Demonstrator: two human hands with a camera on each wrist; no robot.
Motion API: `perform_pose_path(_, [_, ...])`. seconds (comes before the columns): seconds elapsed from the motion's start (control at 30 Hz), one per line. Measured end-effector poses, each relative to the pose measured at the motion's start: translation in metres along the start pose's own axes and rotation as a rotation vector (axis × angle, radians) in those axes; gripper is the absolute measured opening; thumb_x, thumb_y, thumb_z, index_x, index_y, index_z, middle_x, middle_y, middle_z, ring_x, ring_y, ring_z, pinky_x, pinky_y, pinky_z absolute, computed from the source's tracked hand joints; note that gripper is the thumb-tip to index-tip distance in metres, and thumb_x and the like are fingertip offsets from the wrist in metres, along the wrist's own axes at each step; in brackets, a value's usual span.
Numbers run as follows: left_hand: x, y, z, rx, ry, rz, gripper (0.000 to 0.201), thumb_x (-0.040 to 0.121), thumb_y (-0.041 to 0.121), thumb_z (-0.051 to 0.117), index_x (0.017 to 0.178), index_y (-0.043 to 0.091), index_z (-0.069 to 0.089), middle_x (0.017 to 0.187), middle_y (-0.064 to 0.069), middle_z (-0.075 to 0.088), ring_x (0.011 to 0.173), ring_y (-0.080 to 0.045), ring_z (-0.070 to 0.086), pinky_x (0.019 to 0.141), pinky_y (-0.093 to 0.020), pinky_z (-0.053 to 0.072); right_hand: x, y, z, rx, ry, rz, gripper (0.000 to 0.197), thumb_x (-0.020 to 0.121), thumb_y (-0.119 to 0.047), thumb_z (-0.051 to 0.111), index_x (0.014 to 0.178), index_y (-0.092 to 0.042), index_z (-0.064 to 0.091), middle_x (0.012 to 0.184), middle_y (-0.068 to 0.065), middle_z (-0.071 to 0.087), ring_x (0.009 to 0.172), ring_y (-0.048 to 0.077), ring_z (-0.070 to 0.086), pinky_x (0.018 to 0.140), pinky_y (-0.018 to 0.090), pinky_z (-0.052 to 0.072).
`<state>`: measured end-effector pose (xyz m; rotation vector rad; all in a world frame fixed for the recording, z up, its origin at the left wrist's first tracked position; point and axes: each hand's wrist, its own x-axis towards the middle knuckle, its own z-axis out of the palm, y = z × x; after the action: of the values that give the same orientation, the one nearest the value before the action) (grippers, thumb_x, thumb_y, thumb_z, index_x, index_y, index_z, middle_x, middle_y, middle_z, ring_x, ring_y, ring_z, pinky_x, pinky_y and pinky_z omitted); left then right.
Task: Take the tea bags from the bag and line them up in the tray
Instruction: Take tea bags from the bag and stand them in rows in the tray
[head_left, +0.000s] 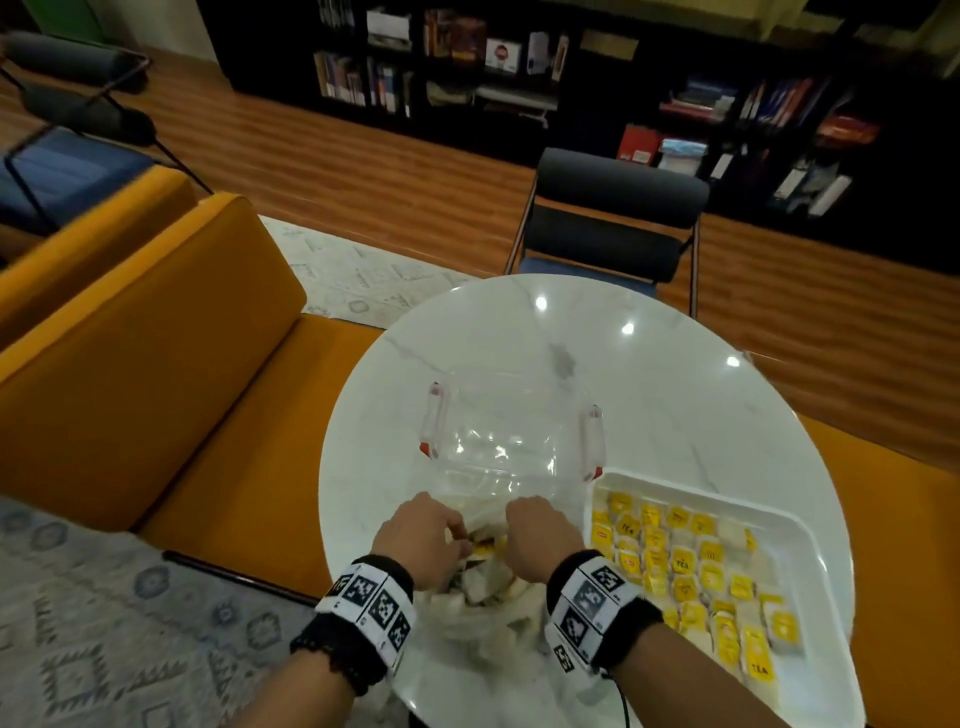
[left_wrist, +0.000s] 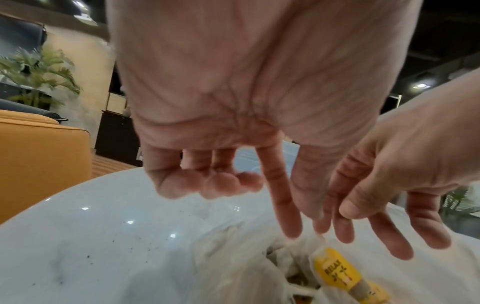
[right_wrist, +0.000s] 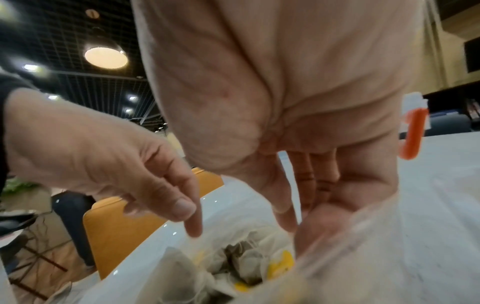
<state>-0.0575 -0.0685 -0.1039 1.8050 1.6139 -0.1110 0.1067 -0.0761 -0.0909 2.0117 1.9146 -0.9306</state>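
A clear plastic bag (head_left: 483, 613) of tea bags lies at the near edge of the round white table (head_left: 571, 338). My left hand (head_left: 452, 532) and right hand (head_left: 519, 525) hover side by side over its open mouth. In the left wrist view my left hand (left_wrist: 298, 226) points its index finger down at the bag's rim, its other fingers loosely curled. A tea bag with a yellow tag (left_wrist: 337, 271) lies just below. My right hand (right_wrist: 298, 216) reaches straight-fingered into the bag (right_wrist: 389, 257), holding nothing. The white tray (head_left: 675, 480) at the right holds rows of yellow-tagged tea bags (head_left: 685, 561).
A clear plastic box with red-tipped clip handles (head_left: 434, 421) sits mid-table behind the bag. A dark chair (head_left: 613, 223) stands at the far side. An orange sofa (head_left: 156, 338) flanks the table on the left. Bookshelves line the back wall.
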Motion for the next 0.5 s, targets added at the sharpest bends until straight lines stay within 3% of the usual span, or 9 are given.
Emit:
perform_pose_path(0.07, [0.003,-0.002,0.002,0.098,0.059,0.051,0.019,0.09,0.047,0.067,0.106,0.037,0.068,0.121,0.003,0.045,0.116,-0.02,0.047,0.102,-0.038,0.041,0.001,-0.003,0.006,0.025,0.026,-0.031,0.043,0.097,-0.013,0.047,0.14,-0.014,0.042,0.137,0.011,0.043,0.12,0.032,0.055,0.097,0.036,0.044])
perform_pose_path(0.13, [0.008,-0.005,0.007,0.115,0.108,0.077,0.026,0.088,0.045,0.069,0.111,0.036,0.06,0.127,0.006,0.041,0.119,-0.019,0.044,0.103,-0.039,0.037,0.0,-0.005,0.01,0.07,0.048,-0.077,0.054,0.096,-0.008,0.048,0.147,-0.019,0.035,0.139,0.01,0.039,0.119,0.033,0.056,0.099,0.037,0.046])
perform_pose_path(0.23, [0.018,-0.009,0.014,0.005,0.147,0.063,0.041,0.086,0.033,0.073,0.112,0.031,0.041,0.125,0.006,0.05,0.11,-0.019,0.054,0.097,-0.038,0.041,0.004,-0.005,0.015,0.054,0.064,-0.081,0.053,0.093,-0.003,0.049,0.144,-0.016,0.04,0.138,0.011,0.038,0.117,0.032,0.055,0.099,0.037,0.048])
perform_pose_path(0.33, [0.028,-0.012,0.019,-0.082,0.106,0.027,0.038,0.093,0.02,0.062,0.127,0.026,0.045,0.121,0.002,0.062,0.111,-0.024,0.061,0.098,-0.039,0.047,0.006,-0.004,0.02,0.044,0.029,-0.082,0.054,0.091,-0.004,0.053,0.143,-0.016,0.04,0.14,0.012,0.038,0.12,0.033,0.053,0.102,0.04,0.046])
perform_pose_path(0.43, [0.037,-0.019,0.016,-0.089,0.128,-0.011,0.017,0.098,0.017,0.048,0.108,0.016,0.062,0.109,-0.004,0.065,0.102,-0.025,0.062,0.091,-0.037,0.051,0.008,-0.001,0.023,0.047,0.005,-0.094,0.056,0.091,-0.004,0.054,0.144,-0.018,0.041,0.139,0.011,0.044,0.124,0.032,0.051,0.105,0.037,0.044])
perform_pose_path(0.5, [0.04,-0.022,0.014,-0.165,0.135,-0.046,0.013,0.096,0.013,0.044,0.095,0.015,0.057,0.101,-0.007,0.064,0.091,-0.026,0.06,0.08,-0.034,0.05,0.007,0.001,0.022,0.067,0.028,-0.083,0.049,0.093,-0.007,0.054,0.14,-0.017,0.046,0.133,0.009,0.048,0.122,0.029,0.051,0.101,0.034,0.043])
